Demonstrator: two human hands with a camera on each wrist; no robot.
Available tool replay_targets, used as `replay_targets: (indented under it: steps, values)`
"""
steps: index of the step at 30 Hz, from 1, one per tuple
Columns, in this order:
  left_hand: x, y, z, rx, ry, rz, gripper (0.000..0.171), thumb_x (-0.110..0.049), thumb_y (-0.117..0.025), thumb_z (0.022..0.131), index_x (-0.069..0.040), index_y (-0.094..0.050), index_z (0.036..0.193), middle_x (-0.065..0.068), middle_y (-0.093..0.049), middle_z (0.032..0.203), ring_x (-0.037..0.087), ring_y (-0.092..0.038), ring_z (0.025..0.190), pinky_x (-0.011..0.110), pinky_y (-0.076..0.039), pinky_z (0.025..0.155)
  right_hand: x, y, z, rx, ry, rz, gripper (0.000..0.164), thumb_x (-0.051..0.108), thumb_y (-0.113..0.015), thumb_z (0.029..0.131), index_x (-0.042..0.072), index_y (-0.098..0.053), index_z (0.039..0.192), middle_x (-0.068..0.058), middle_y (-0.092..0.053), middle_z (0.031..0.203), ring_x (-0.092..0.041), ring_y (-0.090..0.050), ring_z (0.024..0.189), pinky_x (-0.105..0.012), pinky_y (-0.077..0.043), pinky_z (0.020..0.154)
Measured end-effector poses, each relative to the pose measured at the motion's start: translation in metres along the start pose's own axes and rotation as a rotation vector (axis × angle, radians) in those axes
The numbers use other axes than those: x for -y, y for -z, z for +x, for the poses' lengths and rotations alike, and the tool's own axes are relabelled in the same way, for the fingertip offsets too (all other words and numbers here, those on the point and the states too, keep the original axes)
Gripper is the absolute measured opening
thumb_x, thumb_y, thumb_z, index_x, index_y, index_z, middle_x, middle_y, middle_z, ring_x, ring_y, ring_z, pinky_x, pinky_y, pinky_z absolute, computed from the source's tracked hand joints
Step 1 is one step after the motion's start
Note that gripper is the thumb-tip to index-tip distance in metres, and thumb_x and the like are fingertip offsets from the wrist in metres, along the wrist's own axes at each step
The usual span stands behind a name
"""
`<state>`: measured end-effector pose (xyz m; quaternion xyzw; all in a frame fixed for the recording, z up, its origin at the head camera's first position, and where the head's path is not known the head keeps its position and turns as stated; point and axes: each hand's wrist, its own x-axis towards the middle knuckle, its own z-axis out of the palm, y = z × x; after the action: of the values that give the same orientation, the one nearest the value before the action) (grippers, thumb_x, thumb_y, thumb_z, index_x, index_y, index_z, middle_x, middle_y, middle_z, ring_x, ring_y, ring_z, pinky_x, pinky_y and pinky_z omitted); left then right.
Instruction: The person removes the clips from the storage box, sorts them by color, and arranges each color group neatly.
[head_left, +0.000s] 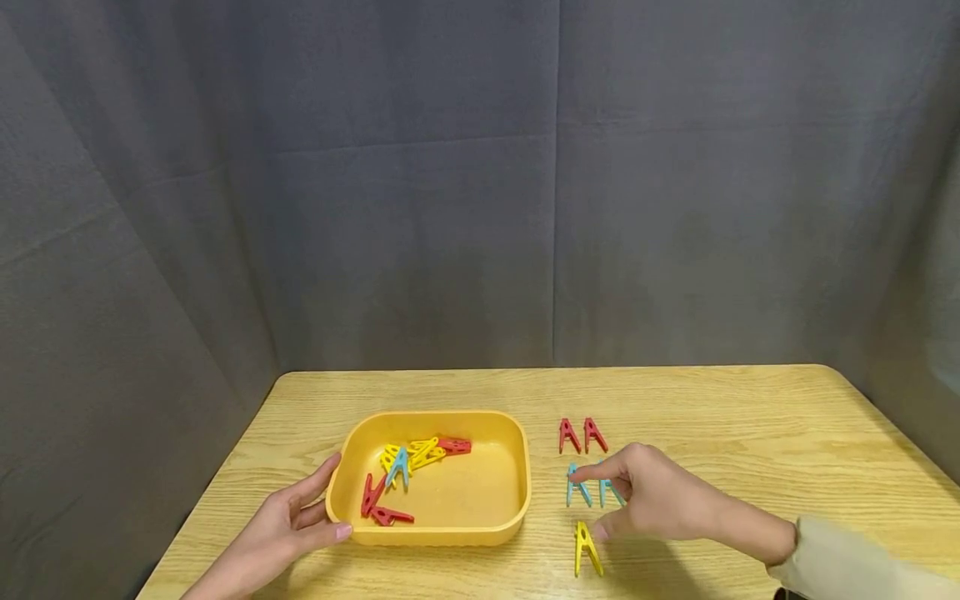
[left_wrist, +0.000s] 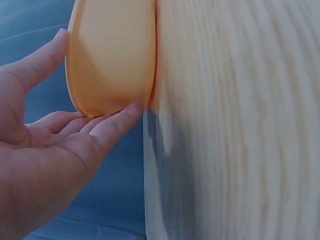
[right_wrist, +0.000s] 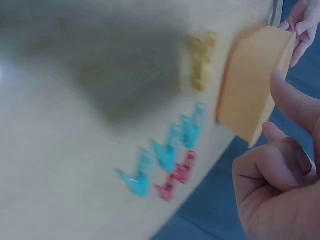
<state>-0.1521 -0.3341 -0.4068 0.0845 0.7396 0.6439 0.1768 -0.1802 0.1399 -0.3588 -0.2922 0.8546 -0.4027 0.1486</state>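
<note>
A yellow plastic basin (head_left: pixel 427 536) stands on the table, with several red and yellow clothespins and a blue clothespin (head_left: pixel 398 468) lying inside. My left hand (head_left: pixel 281 525) holds its left end, thumb at the front corner and fingers along the side wall. To the right of the basin, my right hand (head_left: pixel 660 496) hovers with thumb and index finger apart, nothing between them. A yellow clothespin (head_left: pixel 584 546) lies right by its thumb. Blue clothespins (right_wrist: pixel 167 147) lie under the hand, which partly covers them in the head view. Behind them is a pair of red clothespins (head_left: pixel 567 435).
The light wood table (head_left: pixel 750 417) carries everything. A dark grey curtain (head_left: pixel 420 250) hangs behind it and along both sides. In the right wrist view, the basin's end wall (right_wrist: pixel 252 80) rises close to the clothespins.
</note>
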Motion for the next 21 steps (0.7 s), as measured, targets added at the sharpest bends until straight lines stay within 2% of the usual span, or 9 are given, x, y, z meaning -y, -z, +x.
replay_targets:
  steps: [2, 7, 11, 15, 18, 21]
  values:
    - [0.000, 0.000, 0.000, 0.001, 0.001, 0.003, 0.093, -0.006, -0.072, 0.101, 0.005, -0.006, 0.166, 0.028, -0.006, 0.171, 0.048, -0.032, 0.148, 0.035, -0.055, 0.101, 0.010, 0.003, 0.008, -0.002, 0.017, -0.028, 0.057, 0.018, -0.094, 0.079, 0.000, -0.074, 0.129, 0.013, -0.026, 0.055, -0.004, -0.021, 0.053, -0.020, -0.031, 0.054]
    - [-0.001, -0.001, 0.002, 0.001, -0.025, 0.019, 0.095, -0.006, -0.073, 0.100, 0.005, -0.005, 0.166, 0.028, -0.004, 0.171, 0.049, -0.031, 0.148, 0.034, -0.055, 0.101, 0.030, 0.004, 0.026, 0.018, 0.048, -0.098, 0.053, 0.017, -0.095, 0.079, 0.003, -0.077, 0.127, 0.014, -0.025, 0.053, -0.003, -0.022, 0.052, -0.019, -0.027, 0.053]
    - [-0.001, -0.002, 0.002, -0.002, -0.039, 0.023, 0.096, -0.005, -0.073, 0.099, 0.005, -0.005, 0.166, 0.028, -0.003, 0.170, 0.050, -0.032, 0.147, 0.033, -0.055, 0.100, 0.041, 0.000, 0.039, 0.041, 0.098, -0.155, 0.050, 0.012, -0.094, 0.079, 0.003, -0.078, 0.125, 0.016, -0.025, 0.051, -0.002, -0.021, 0.051, -0.018, -0.030, 0.055]
    - [0.001, -0.002, 0.001, -0.001, -0.047, 0.015, 0.096, -0.004, -0.073, 0.099, 0.005, -0.006, 0.166, 0.030, -0.005, 0.170, 0.050, -0.033, 0.146, 0.033, -0.056, 0.100, 0.054, -0.003, 0.052, 0.069, 0.112, -0.192, 0.047, 0.011, -0.094, 0.080, 0.007, -0.079, 0.125, 0.015, -0.025, 0.049, -0.003, -0.019, 0.048, -0.018, -0.031, 0.054]
    - [0.001, -0.002, 0.001, -0.002, -0.048, 0.003, 0.095, -0.003, -0.074, 0.099, 0.006, -0.006, 0.166, 0.030, -0.004, 0.170, 0.050, -0.032, 0.146, 0.033, -0.056, 0.099, 0.062, -0.006, 0.063, 0.082, 0.113, -0.208, 0.047, 0.012, -0.094, 0.081, 0.009, -0.079, 0.125, 0.014, -0.025, 0.047, -0.004, -0.017, 0.047, -0.020, -0.020, 0.047]
    - [0.001, -0.002, 0.001, -0.009, -0.044, -0.003, 0.096, -0.003, -0.074, 0.098, 0.006, -0.007, 0.165, 0.030, -0.004, 0.170, 0.050, -0.032, 0.146, 0.033, -0.056, 0.099, 0.068, -0.009, 0.074, 0.092, 0.123, -0.238, 0.046, 0.014, -0.094, 0.081, 0.010, -0.079, 0.125, 0.013, -0.027, 0.046, -0.005, -0.017, 0.046, -0.020, -0.017, 0.046]
